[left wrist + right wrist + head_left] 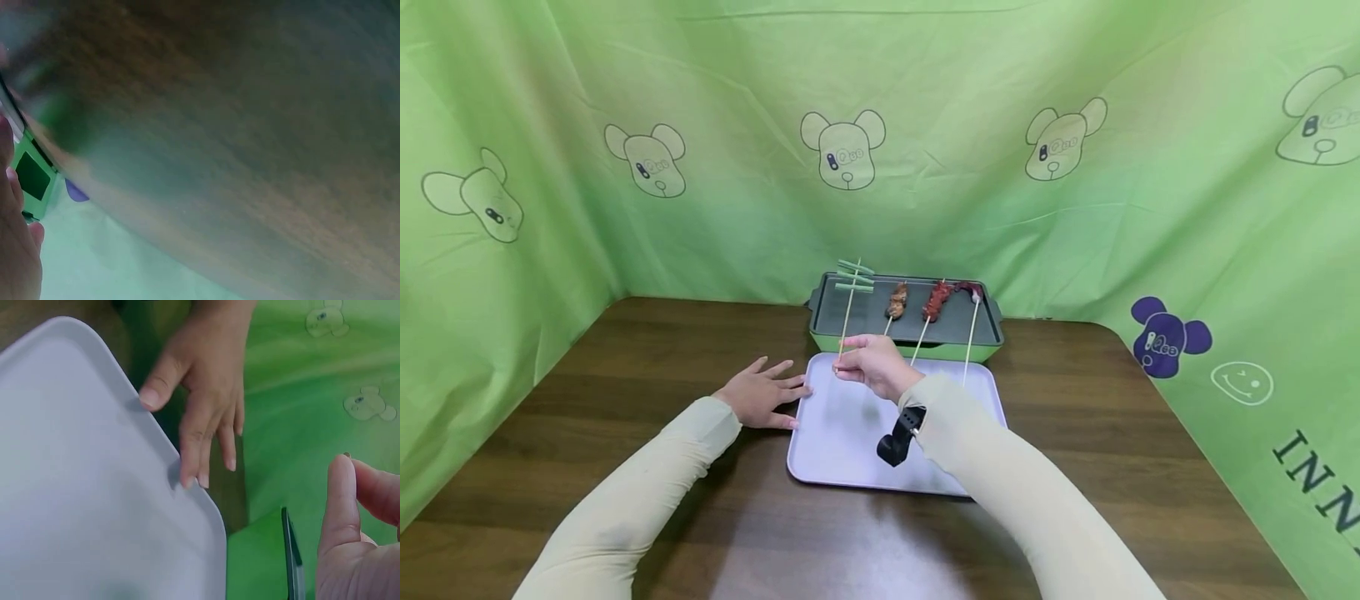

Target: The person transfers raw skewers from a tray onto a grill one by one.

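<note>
My right hand (872, 364) pinches the lower end of a thin wooden skewer (848, 312) between thumb and fingers, above the tray. Several green vegetable sticks (854, 277) are threaded crosswise near its top, which overlaps the griddle's left side in the head view. Thumb and fingertip meet in the right wrist view, where the skewer's tip barely shows. With fingers spread, my left hand (763, 397) touches the left rim of the white tray (831, 454); the right wrist view shows that hand (209, 409) at the rim too.
Behind the tray stands a green-sided griddle (831, 310) with a dark plate. On it lie a browned meat skewer (897, 302), a red meat skewer (936, 302) and a skewer with a purplish piece (972, 291), their sticks pointing toward the tray. A green curtain (737, 225) surrounds the wooden table (662, 375).
</note>
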`<move>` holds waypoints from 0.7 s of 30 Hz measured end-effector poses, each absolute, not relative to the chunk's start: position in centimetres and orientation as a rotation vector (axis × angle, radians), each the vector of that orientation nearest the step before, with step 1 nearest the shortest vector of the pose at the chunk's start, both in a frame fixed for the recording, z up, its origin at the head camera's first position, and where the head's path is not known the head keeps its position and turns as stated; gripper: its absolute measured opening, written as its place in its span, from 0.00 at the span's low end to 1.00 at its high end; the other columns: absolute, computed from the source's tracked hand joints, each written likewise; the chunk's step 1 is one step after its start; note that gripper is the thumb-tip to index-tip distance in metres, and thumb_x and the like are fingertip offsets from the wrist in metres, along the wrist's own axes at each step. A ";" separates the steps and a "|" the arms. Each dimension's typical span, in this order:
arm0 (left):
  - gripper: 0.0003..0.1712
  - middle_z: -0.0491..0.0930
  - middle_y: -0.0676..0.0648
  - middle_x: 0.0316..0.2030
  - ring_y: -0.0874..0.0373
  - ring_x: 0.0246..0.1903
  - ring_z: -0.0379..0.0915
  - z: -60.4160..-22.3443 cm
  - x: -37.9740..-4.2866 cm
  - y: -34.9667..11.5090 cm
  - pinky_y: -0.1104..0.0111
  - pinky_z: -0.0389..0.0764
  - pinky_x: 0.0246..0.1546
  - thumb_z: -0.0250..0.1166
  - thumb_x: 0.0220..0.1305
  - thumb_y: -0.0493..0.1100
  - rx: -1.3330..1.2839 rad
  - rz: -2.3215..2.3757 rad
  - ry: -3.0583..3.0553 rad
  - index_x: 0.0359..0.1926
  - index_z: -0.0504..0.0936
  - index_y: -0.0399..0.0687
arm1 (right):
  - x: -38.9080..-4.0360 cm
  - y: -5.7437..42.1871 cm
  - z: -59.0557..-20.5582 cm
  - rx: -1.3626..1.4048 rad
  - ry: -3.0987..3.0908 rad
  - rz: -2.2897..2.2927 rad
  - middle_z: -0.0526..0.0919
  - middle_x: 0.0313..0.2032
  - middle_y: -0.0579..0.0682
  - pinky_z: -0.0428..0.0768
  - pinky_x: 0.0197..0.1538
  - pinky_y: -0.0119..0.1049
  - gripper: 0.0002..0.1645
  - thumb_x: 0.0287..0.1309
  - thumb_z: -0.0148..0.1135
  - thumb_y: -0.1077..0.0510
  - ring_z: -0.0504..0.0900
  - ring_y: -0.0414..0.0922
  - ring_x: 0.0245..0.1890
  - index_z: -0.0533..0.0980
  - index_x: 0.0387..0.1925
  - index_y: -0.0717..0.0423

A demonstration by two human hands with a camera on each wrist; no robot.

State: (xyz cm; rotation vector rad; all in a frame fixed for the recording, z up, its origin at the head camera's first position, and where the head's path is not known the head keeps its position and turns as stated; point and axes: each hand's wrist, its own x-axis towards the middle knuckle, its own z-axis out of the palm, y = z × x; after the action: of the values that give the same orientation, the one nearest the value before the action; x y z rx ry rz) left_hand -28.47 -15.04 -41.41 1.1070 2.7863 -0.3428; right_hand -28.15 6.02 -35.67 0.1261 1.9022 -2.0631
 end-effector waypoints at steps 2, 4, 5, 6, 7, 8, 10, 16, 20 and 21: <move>0.38 0.62 0.51 0.69 0.44 0.71 0.47 -41.5 -28.5 -15.0 0.43 0.51 0.65 0.49 0.65 0.68 1.105 -0.335 2.789 0.70 0.66 0.56 | -28.5 5.9 -35.7 0.143 1.914 -2.069 0.79 0.43 0.71 0.81 0.30 0.28 0.28 0.57 0.55 0.78 0.80 0.39 0.21 0.66 0.61 0.74; 0.38 0.62 0.51 0.69 0.44 0.71 0.47 -41.5 -28.5 -15.1 0.43 0.51 0.65 0.49 0.65 0.68 1.103 -0.331 2.789 0.70 0.66 0.56 | -28.8 5.8 -35.7 0.159 1.921 -2.072 0.75 0.51 0.75 0.81 0.30 0.28 0.29 0.57 0.55 0.78 0.80 0.39 0.22 0.66 0.61 0.74; 0.38 0.62 0.51 0.69 0.44 0.71 0.47 -41.5 -28.5 -15.1 0.43 0.51 0.65 0.49 0.65 0.68 1.105 -0.331 2.788 0.70 0.66 0.56 | -28.9 5.8 -35.7 0.165 1.925 -2.072 0.74 0.52 0.75 0.81 0.30 0.28 0.29 0.57 0.55 0.78 0.80 0.39 0.22 0.66 0.61 0.74; 0.38 0.62 0.51 0.69 0.44 0.71 0.47 -41.5 -28.5 -15.1 0.43 0.51 0.65 0.49 0.65 0.68 1.108 -0.331 2.788 0.70 0.66 0.56 | -29.1 5.7 -35.8 0.172 1.929 -2.071 0.74 0.53 0.75 0.81 0.30 0.28 0.28 0.57 0.55 0.78 0.81 0.40 0.24 0.67 0.61 0.73; 0.38 0.62 0.51 0.69 0.44 0.71 0.47 -41.6 -28.5 -15.1 0.43 0.51 0.65 0.49 0.65 0.68 1.109 -0.330 2.787 0.70 0.66 0.56 | -29.2 5.7 -35.8 0.177 1.933 -2.069 0.74 0.53 0.75 0.81 0.31 0.28 0.28 0.57 0.55 0.78 0.81 0.41 0.25 0.67 0.61 0.73; 0.38 0.62 0.51 0.69 0.44 0.71 0.47 -41.6 -28.5 -15.1 0.43 0.51 0.65 0.49 0.65 0.68 1.108 -0.330 2.787 0.70 0.66 0.56 | -29.3 5.7 -35.9 0.180 1.935 -2.068 0.74 0.53 0.75 0.81 0.31 0.28 0.28 0.57 0.55 0.78 0.81 0.42 0.26 0.67 0.61 0.74; 0.38 0.62 0.51 0.69 0.45 0.71 0.47 -41.5 -28.5 -15.2 0.43 0.51 0.65 0.49 0.66 0.68 1.107 -0.332 2.787 0.70 0.66 0.56 | -29.5 5.6 -36.0 0.183 1.944 -2.065 0.74 0.52 0.75 0.81 0.31 0.28 0.28 0.57 0.54 0.78 0.81 0.43 0.27 0.66 0.61 0.74; 0.38 0.62 0.51 0.69 0.45 0.71 0.48 -41.5 -28.5 -15.2 0.43 0.52 0.65 0.49 0.66 0.68 1.117 -0.340 2.794 0.70 0.66 0.56 | -30.2 5.7 -36.2 0.221 1.968 -2.019 0.74 0.52 0.75 0.81 0.31 0.28 0.29 0.57 0.54 0.78 0.79 0.40 0.22 0.65 0.62 0.74; 0.37 0.63 0.51 0.69 0.45 0.71 0.49 -41.6 -28.4 -15.2 0.43 0.52 0.65 0.49 0.66 0.68 1.133 -0.341 2.801 0.69 0.67 0.55 | -30.5 5.7 -36.4 0.249 1.989 -1.974 0.75 0.52 0.73 0.82 0.33 0.29 0.29 0.57 0.55 0.78 0.79 0.40 0.22 0.66 0.61 0.73; 0.37 0.63 0.51 0.69 0.45 0.71 0.49 -41.6 -28.3 -15.2 0.43 0.53 0.65 0.49 0.66 0.68 1.133 -0.344 2.802 0.69 0.67 0.56 | -30.6 5.7 -36.4 0.256 1.992 -1.970 0.75 0.52 0.73 0.82 0.34 0.29 0.28 0.57 0.56 0.78 0.79 0.40 0.22 0.66 0.61 0.73</move>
State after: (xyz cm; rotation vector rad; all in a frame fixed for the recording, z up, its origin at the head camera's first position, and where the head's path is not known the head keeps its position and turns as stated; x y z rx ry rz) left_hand -28.34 -15.20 -41.57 1.1329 2.8017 -0.3441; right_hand -30.61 5.69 -36.39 0.2559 1.9916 -1.9703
